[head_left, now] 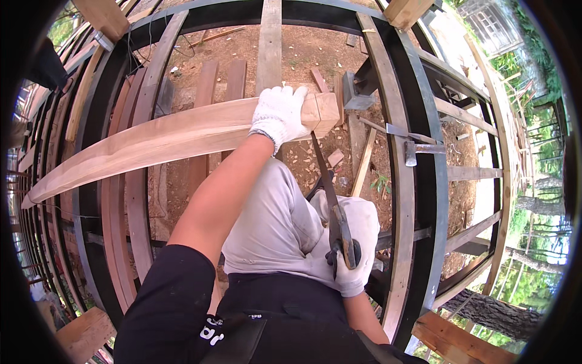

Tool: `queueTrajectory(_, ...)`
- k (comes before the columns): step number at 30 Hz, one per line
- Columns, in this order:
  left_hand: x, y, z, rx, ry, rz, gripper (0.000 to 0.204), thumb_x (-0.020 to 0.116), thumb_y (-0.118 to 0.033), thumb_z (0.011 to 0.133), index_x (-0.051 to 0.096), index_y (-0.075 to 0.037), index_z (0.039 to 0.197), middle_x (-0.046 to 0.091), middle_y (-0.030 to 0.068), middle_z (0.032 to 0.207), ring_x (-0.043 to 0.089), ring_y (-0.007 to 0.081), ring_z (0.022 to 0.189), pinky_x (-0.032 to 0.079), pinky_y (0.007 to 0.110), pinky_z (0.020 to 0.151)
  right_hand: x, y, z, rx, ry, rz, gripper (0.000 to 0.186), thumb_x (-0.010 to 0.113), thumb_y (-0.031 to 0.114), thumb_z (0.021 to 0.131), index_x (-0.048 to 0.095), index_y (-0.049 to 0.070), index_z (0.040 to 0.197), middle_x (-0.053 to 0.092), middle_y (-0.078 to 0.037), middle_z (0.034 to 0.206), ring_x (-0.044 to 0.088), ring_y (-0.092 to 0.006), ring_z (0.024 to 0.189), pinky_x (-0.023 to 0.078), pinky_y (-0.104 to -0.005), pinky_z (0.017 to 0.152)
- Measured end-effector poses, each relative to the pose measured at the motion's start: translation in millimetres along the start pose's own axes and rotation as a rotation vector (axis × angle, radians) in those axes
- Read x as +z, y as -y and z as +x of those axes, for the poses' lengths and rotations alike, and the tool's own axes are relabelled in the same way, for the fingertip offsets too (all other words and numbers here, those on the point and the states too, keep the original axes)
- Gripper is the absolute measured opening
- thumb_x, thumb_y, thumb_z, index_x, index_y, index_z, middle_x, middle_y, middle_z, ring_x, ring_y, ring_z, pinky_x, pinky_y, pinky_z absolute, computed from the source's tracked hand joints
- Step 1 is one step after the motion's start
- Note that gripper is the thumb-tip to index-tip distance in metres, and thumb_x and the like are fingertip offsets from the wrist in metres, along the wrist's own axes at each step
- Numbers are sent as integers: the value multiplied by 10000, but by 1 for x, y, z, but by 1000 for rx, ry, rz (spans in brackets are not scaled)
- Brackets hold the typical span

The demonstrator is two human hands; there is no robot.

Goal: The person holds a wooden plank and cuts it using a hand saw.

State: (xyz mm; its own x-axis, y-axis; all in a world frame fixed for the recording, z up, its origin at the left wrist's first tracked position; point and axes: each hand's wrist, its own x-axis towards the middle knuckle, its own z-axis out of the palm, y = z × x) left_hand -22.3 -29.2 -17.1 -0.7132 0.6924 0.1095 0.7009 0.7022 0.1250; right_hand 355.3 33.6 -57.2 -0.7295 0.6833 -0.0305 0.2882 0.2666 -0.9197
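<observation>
My left hand (pixel 280 116), in a white knitted glove, grips a long, slightly curved wooden beam (pixel 176 134) near its right end. Its fingers reach over the far edge. Close to that hand, a line runs across the beam's end block. In my right hand (pixel 354 273), also gloved, is the dark handle of a handsaw (pixel 327 182). The saw's narrow blade slants up and away, its tip at the near edge of the beam by the line. Whether the teeth are in the wood I cannot tell.
A hammer (pixel 411 154) and a flat-bladed metal tool (pixel 398 130) rest on the right-hand framing. Dark steel beams (pixel 424 200) topped with wooden strips surround me. Below, wood chips and loose planks (pixel 235 80) lie on brown soil. A person's dark-clothed leg (pixel 48 68) shows at far left.
</observation>
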Motion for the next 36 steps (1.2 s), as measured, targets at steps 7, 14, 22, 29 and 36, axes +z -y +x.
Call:
queueTrajectory(7, 2, -19, 11, -25, -80, -88, 638, 800, -532, 638, 641, -115, 1094, 698, 131, 1001, 693, 305, 967, 508, 443, 837, 94, -54, 177, -9, -107, 1, 598, 798, 182, 894, 517, -35, 1375, 650, -175, 1218, 652, -269, 1072, 542, -395, 926)
queueTrajectory(14, -16, -5, -15, -115, 82, -49, 677, 810, -455, 650, 593, -107, 1188, 657, 108, 1082, 641, 264, 1025, 444, 427, 886, 20, 73, 60, -725, 60, -196, 395, 722, 329, 908, 643, 17, 1136, 596, -78, 792, 597, -228, 629, 484, -431, 607)
queueTrajectory(22, -17, -3, -8, -81, 24, -75, 657, 801, -429, 656, 591, -93, 1179, 654, 120, 1075, 638, 272, 1026, 437, 429, 883, 99, -77, 161, 106, -33, 47, 609, 753, 156, 920, 476, -79, 1409, 587, -238, 1332, 576, -343, 1238, 465, -425, 1070)
queueTrajectory(29, -21, -4, -6, -80, 11, -105, 701, 823, -442, 642, 585, -95, 1202, 653, 126, 1092, 641, 284, 1030, 448, 437, 885, -1, -4, 53, -304, 0, -544, 464, 734, 245, 917, 598, -38, 1258, 664, -190, 1100, 650, -314, 950, 520, -458, 893)
queueTrajectory(36, -14, -7, -15, -110, 13, -69, 698, 820, -437, 633, 599, -96, 1201, 655, 130, 1098, 640, 280, 1037, 446, 427, 883, 21, 88, 60, -203, 125, -866, 314, 725, 339, 878, 766, 48, 989, 712, -175, 719, 696, -319, 677, 544, -512, 643)
